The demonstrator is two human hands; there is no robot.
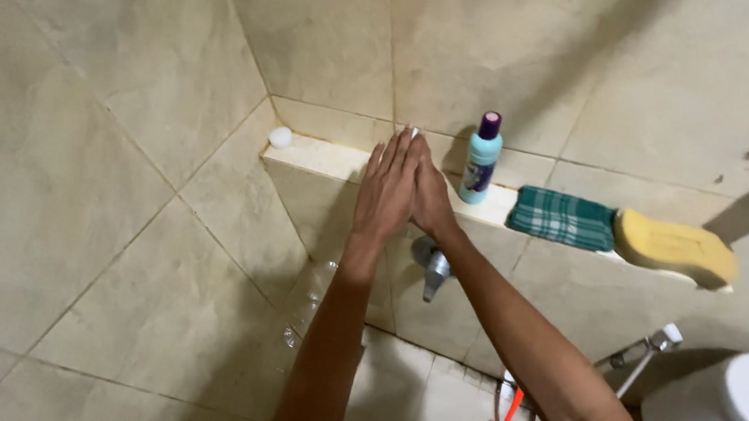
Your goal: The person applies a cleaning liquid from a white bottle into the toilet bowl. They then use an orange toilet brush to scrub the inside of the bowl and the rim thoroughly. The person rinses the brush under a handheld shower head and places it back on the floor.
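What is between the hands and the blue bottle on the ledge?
Nothing visible. The left hand and right hand are pressed together over the ledge, and the bottle stands just beside the right hand with only bare ledge between.

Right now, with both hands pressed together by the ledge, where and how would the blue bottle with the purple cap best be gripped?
Probably around the middle of the blue bottle, coming from the front. It stands upright on the ledge with the wall close behind it, so the front is open. The right hand is nearest; the green checked cloth lies to one side.
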